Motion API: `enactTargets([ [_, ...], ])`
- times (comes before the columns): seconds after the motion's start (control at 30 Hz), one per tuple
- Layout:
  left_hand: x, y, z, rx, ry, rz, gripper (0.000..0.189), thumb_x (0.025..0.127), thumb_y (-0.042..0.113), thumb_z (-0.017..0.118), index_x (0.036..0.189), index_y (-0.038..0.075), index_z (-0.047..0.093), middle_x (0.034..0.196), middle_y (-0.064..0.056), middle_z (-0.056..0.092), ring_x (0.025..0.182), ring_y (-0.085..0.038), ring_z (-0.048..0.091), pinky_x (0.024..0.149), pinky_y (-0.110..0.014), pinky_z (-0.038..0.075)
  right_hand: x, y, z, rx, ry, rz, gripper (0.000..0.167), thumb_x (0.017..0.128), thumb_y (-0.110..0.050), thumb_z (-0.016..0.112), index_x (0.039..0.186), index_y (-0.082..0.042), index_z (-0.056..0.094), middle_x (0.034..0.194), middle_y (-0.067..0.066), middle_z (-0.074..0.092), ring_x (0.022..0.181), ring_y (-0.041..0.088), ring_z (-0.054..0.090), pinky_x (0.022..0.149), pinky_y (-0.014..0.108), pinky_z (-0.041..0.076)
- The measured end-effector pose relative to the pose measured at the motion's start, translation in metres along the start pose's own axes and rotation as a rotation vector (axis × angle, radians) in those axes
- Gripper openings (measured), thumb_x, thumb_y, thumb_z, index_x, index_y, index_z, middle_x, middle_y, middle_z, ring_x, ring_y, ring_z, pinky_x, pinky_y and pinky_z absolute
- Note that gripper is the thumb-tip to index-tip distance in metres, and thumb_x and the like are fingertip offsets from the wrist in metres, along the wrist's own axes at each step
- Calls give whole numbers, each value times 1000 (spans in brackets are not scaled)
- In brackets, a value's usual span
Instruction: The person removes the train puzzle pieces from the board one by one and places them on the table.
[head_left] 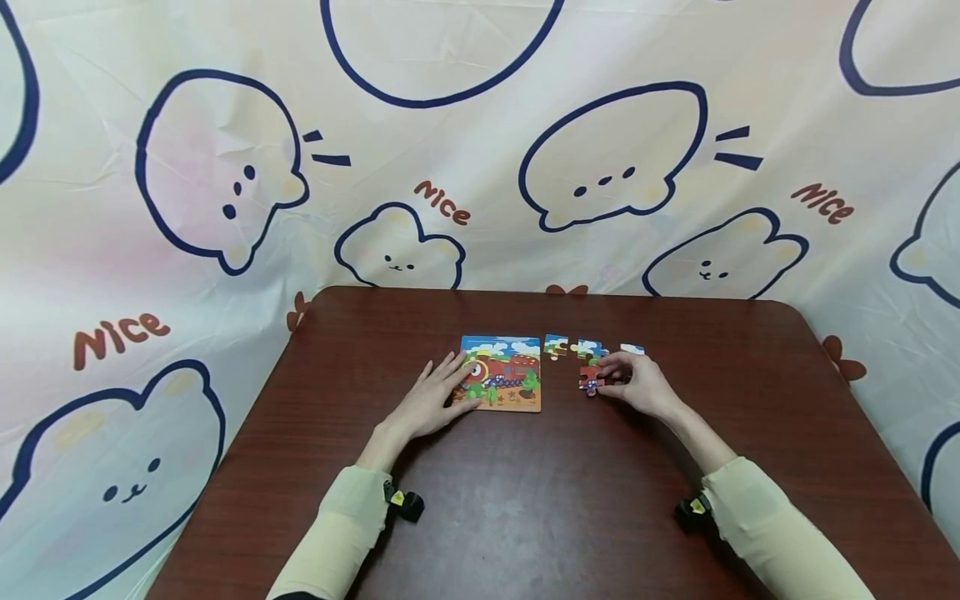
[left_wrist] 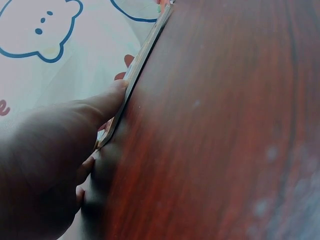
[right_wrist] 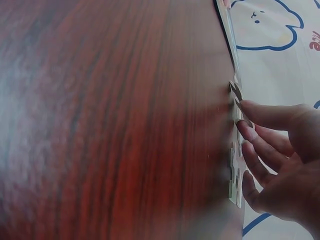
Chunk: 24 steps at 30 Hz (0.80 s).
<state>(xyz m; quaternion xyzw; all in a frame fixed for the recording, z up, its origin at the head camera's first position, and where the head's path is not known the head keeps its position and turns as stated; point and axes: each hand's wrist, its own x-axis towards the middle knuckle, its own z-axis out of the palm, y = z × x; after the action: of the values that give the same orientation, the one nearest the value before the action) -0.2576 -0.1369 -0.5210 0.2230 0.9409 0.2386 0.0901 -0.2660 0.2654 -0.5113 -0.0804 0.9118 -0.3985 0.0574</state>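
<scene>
A square picture puzzle [head_left: 510,379] with a red train, green plants and a blue sky lies flat on the table. My left hand [head_left: 429,398] rests at its left side, fingers spread and fairly straight over the edge, with the thumb along the near edge. In the left wrist view the thumb [left_wrist: 107,102] touches the puzzle's side. To the right of the puzzle, my right hand [head_left: 636,383] pinches a red puzzle piece [head_left: 588,377] between thumb and fingertips. The right wrist view shows this piece [right_wrist: 235,90] tilted at the fingertips.
Loose puzzle pieces lie right of the puzzle: one blue and green [head_left: 556,345], another [head_left: 588,348] just behind the held piece, and one [head_left: 632,349] partly hidden by the right hand. The brown table [head_left: 555,500] ends at a patterned cloth backdrop [head_left: 487,150].
</scene>
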Motion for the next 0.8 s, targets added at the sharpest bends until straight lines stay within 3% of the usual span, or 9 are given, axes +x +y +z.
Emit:
enactTargets([
  [0.47, 0, -1, 1, 0, 5, 8, 78, 109, 50, 66, 173, 16, 38, 185, -10, 24, 174, -33, 16, 141, -63, 9, 0, 0, 0, -27, 10, 8, 42, 94, -7, 86, 133, 2, 73, 107, 16, 79, 93, 24, 61, 83, 33, 47],
  [0.8, -1, -3, 3, -13, 19, 11, 77, 109, 51, 66, 173, 16, 39, 184, -10, 25, 174, -34, 16, 140, -64, 9, -4, 2, -5, -7, 44, -28, 38, 94, -9, 87, 130, 1, 75, 107, 18, 78, 89, 22, 62, 77, 25, 48],
])
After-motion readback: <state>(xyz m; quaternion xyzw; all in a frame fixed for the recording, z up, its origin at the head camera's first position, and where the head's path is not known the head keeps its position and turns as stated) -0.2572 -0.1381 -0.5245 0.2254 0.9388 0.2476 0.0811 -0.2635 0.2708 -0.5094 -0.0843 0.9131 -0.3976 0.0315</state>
